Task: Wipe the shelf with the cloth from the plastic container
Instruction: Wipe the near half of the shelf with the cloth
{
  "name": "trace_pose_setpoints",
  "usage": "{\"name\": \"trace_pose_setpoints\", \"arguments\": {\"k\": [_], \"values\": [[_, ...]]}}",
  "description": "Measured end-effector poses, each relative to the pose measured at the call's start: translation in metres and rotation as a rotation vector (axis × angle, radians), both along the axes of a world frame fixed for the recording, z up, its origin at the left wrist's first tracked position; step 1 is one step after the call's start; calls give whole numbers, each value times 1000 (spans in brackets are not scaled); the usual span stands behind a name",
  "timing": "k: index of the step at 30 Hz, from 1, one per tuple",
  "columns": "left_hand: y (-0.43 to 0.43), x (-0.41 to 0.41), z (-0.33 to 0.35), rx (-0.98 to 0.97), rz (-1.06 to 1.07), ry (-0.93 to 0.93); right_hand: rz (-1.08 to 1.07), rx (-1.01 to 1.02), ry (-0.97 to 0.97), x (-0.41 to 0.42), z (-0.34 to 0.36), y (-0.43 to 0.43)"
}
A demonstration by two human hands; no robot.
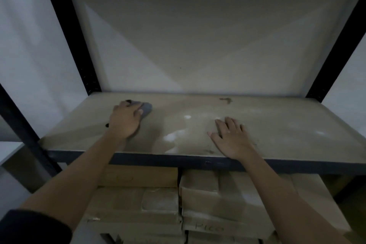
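Observation:
The beige shelf board [277, 125] of a dark metal rack fills the middle of the view. My left hand [124, 120] lies on a grey cloth [146, 109] at the board's back left, fingers curled over it. Most of the cloth is hidden under the hand. My right hand [229, 138] rests flat on the board near its front edge, fingers spread and holding nothing. Pale wet-looking streaks show between the hands. A dark brown stain [225, 100] sits near the back edge. No plastic container is in view.
Dark rack uprights stand at the left [79, 45] and right [340, 45]. A pale wall [198, 35] closes the back. Under the front rail [198, 161], the lower shelf holds stacked cardboard boxes [158, 200].

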State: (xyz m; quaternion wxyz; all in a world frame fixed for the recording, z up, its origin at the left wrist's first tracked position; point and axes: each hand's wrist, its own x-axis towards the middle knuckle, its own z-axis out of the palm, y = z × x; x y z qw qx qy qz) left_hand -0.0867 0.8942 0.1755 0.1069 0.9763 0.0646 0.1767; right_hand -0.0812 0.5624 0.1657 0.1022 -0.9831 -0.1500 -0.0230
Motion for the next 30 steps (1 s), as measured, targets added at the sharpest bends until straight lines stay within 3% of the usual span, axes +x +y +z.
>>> {"name": "trace_pose_setpoints", "arguments": {"k": [2, 4, 6, 10, 13, 15, 17, 22, 27, 30], "values": [[7, -2, -2, 63, 189, 129, 0, -11, 1, 0, 0, 0], [-15, -7, -5, 70, 206, 151, -3, -21, 11, 1, 0, -1], [-45, -14, -7, 74, 62, 109, -12, -20, 17, 0, 0, 0], [-63, -33, -4, -105, -335, 97, 14, 12, 41, -5, 7, -2], [-28, -34, 7, -70, -104, -26, 59, 59, 12, -13, 14, -15], [-3, -34, 7, 16, 165, 32, 62, 25, 0, -18, 19, -29], [0, -37, 4, 43, 265, 126, 41, -32, -5, -22, 19, -41], [-40, -49, 0, 106, 209, 157, -33, -88, -8, -28, 2, -49], [-65, -73, -3, -147, -263, 64, -31, -63, -34, -28, 2, -48], [-36, -60, 8, -71, 16, -37, -3, -59, 6, -29, 7, -56]]}}
